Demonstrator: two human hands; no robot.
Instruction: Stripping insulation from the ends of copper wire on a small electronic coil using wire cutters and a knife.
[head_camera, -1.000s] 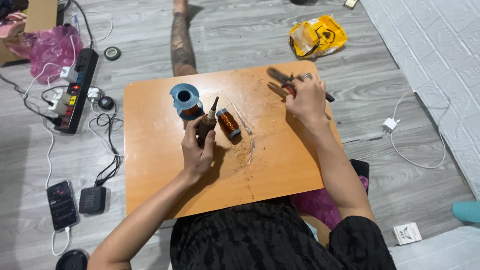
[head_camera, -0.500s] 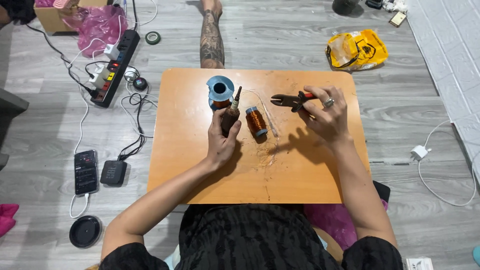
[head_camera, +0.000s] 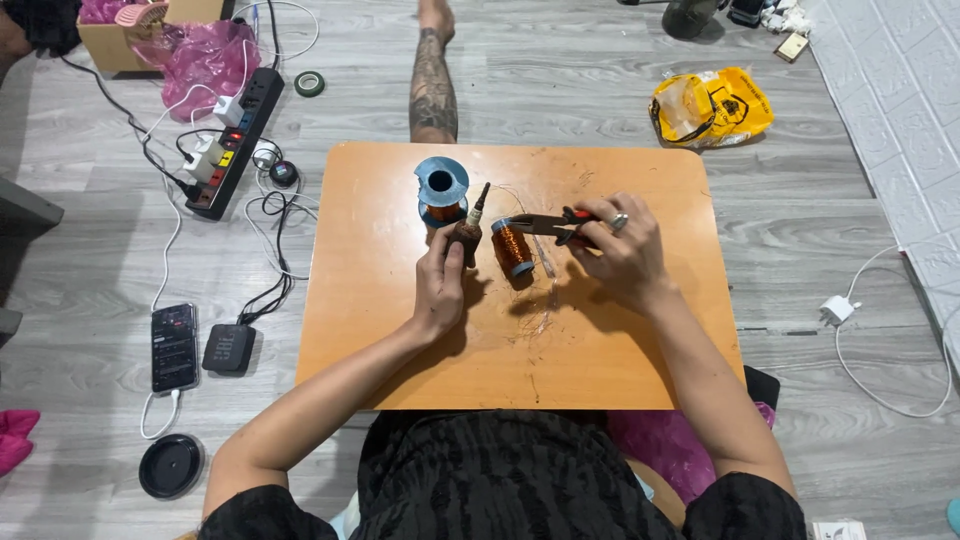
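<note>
**Two hands at a small desk, copper wire between them**

The left hand (head_camera: 440, 285) rests low on the orange desk (head_camera: 380, 340), its fingers (head_camera: 447, 243) closed around a dark, stubby motor core (head_camera: 466, 235) with a thin shaft pointing up and away. Just beyond those fingers stands a blue spool (head_camera: 441, 190) of copper wire, upright. Between the two hands, close beside the left fingers, lies a smaller copper coil (head_camera: 512, 247) on its side.

The right hand (head_camera: 618, 250) has its fingers wrapped on the red handles of a pair of pliers (head_camera: 553, 224), whose nose points left toward the coil. Fine loose wire strands (head_camera: 540, 320) trail on the desk near both wrists.

To do this well, I would judge it best to keep the core braced against the desk, hold the thin wire lightly taut, and grip with the plier tips gently so the strand does not kink or snap.

Far beyond the left fingers, on the floor, sit a pink plastic bag (head_camera: 200, 55) and a cardboard box (head_camera: 115, 45). Beyond the right fingers lies a crumpled yellow bag (head_camera: 712, 105) with dark printing.
</note>
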